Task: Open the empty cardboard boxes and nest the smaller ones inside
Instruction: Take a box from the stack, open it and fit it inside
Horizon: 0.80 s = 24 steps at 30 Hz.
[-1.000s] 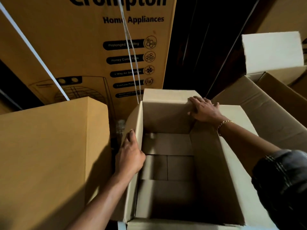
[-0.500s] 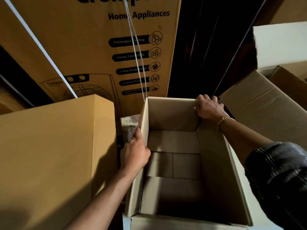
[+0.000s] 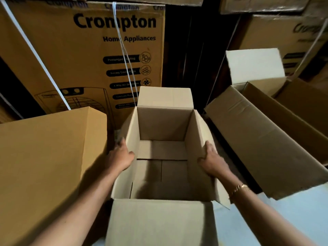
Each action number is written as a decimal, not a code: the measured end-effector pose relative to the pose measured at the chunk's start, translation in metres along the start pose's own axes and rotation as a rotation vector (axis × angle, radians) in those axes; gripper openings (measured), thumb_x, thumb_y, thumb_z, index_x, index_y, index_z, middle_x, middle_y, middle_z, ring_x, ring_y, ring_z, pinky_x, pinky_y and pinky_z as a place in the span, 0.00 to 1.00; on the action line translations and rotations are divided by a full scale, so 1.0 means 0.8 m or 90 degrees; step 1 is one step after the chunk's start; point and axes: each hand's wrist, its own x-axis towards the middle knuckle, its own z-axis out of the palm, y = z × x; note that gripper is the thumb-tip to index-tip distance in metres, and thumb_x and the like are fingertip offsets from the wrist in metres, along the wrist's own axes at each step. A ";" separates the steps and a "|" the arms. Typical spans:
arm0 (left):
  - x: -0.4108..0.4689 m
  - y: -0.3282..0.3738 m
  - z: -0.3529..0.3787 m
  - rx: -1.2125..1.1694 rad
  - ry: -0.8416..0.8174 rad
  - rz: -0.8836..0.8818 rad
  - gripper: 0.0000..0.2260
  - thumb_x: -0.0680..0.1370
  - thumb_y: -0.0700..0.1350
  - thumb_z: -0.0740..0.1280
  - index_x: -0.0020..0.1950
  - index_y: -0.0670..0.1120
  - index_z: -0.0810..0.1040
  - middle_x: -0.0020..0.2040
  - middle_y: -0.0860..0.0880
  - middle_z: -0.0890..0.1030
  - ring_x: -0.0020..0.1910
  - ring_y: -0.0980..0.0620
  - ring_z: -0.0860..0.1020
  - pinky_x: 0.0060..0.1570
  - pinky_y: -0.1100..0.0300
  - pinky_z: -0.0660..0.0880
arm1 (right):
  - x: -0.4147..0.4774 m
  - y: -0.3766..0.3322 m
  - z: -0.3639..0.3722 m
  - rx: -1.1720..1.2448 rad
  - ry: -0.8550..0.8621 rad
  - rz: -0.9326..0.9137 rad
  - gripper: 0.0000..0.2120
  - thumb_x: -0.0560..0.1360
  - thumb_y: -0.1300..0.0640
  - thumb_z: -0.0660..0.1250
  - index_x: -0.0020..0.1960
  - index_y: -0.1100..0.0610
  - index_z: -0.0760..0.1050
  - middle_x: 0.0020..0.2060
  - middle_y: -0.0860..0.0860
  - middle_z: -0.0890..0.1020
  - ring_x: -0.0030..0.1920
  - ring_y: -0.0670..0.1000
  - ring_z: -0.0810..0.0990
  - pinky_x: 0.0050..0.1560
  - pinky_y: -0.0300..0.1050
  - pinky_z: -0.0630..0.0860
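An open, empty cardboard box stands in front of me, its far and near flaps folded outward. My left hand grips the top edge of its left wall, thumb inside and fingers outside. My right hand grips the top edge of the right wall in the same way. A larger open cardboard box lies tilted to the right, its white flap raised at the back.
A tall closed brown box stands close on the left. Printed Crompton appliance cartons with white straps are stacked behind. A dark gap runs between the stacks. Pale floor shows at the lower right.
Both hands have slid back along the box's walls from the far end to the middle. The far flap now stands folded out. The view has pulled back and up.
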 end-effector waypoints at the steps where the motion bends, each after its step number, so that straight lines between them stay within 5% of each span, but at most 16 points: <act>1: -0.019 -0.004 0.003 0.001 -0.005 -0.006 0.34 0.80 0.53 0.62 0.81 0.49 0.48 0.75 0.40 0.68 0.67 0.37 0.74 0.64 0.45 0.73 | -0.028 0.008 0.004 -0.005 -0.007 0.003 0.40 0.79 0.49 0.62 0.82 0.51 0.42 0.81 0.53 0.57 0.71 0.63 0.71 0.66 0.58 0.71; 5: -0.096 -0.041 0.018 -0.006 -0.030 -0.073 0.33 0.81 0.54 0.63 0.81 0.49 0.52 0.71 0.40 0.74 0.63 0.38 0.77 0.58 0.51 0.75 | -0.106 0.031 0.028 0.011 -0.047 0.022 0.41 0.77 0.48 0.61 0.81 0.53 0.42 0.79 0.55 0.60 0.69 0.64 0.73 0.63 0.56 0.72; 10: -0.139 -0.052 0.033 -0.112 -0.011 -0.146 0.19 0.79 0.47 0.65 0.70 0.45 0.71 0.59 0.40 0.80 0.46 0.43 0.76 0.44 0.55 0.72 | -0.137 0.035 0.038 0.131 -0.040 0.057 0.37 0.75 0.53 0.60 0.81 0.50 0.49 0.71 0.58 0.73 0.66 0.63 0.75 0.63 0.52 0.73; 17: -0.126 -0.038 0.019 -0.135 -0.040 -0.155 0.14 0.78 0.43 0.66 0.62 0.39 0.77 0.51 0.42 0.80 0.45 0.43 0.77 0.38 0.57 0.69 | -0.132 0.039 0.038 0.349 -0.062 0.054 0.33 0.73 0.63 0.60 0.76 0.46 0.62 0.49 0.48 0.80 0.50 0.52 0.82 0.52 0.50 0.82; 20: -0.114 -0.035 0.023 -0.158 -0.040 -0.138 0.14 0.77 0.42 0.67 0.62 0.40 0.78 0.52 0.42 0.82 0.46 0.43 0.79 0.43 0.55 0.76 | -0.120 0.047 0.035 0.407 -0.049 0.060 0.30 0.71 0.64 0.61 0.72 0.46 0.69 0.44 0.41 0.81 0.47 0.50 0.84 0.51 0.53 0.83; 24: -0.106 -0.025 0.030 -0.210 -0.090 -0.125 0.20 0.77 0.47 0.67 0.68 0.43 0.74 0.59 0.42 0.81 0.53 0.43 0.79 0.55 0.51 0.77 | -0.087 0.084 0.035 0.406 -0.033 0.054 0.30 0.66 0.49 0.69 0.67 0.41 0.70 0.55 0.45 0.83 0.50 0.49 0.84 0.51 0.55 0.83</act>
